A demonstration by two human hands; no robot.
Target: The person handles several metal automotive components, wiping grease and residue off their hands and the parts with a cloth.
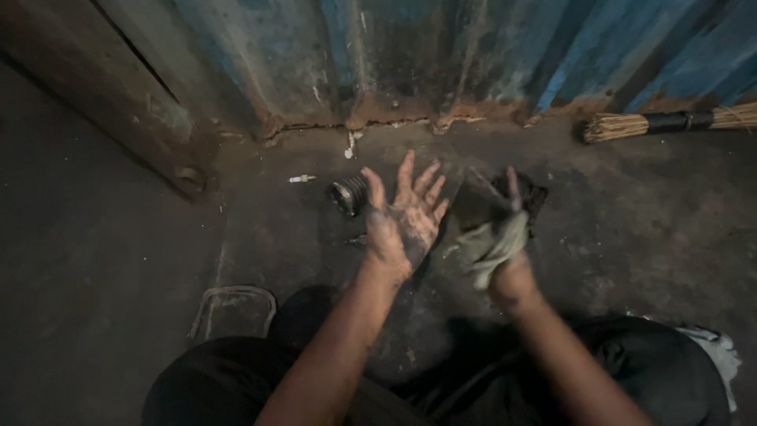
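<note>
Far side: corrugated blue metal wall (441,55), rusted through along its base. Below it, dark greasy concrete floor (102,260) throughout. Far right, against the wall: bundle broom (670,122), lying flat. Near left on the floor: bent wire loop (229,304). Near right, beside the knee: pale cloth (721,355), partly out of view.

Centre: left hand (404,213) fully open, fingers spread, palm up, black with grease, holding nothing. Just right of it: right hand (505,252) closed around a grey-green rag (487,241), wadded, with a darker flap standing up toward the left palm; touching or not, cannot tell.

Just left of the left hand, on the floor: ribbed black rubber boot (348,195) on its side. Further left: small white plug-like piece (301,179), well apart.

Risks, judged: rag looks already soiled, likely to smear grease rather than lift it. Slick palm likely to lose grip on the boot. Small piece easy to lose on the dark floor. Wire loop near the knee could snag.
</note>
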